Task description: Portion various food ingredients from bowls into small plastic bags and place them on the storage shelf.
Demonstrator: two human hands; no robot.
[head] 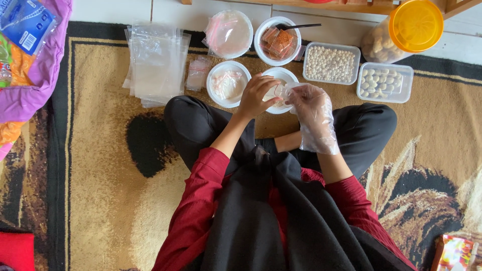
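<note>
2 hands (257,95) (312,108) over white bowl (281,75), small clear packet (279,92) pinched between both sets of fingers.

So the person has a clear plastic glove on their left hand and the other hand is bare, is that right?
Not quite: the head view shows the clear plastic glove on the right hand. The left hand is the bare one.
</note>
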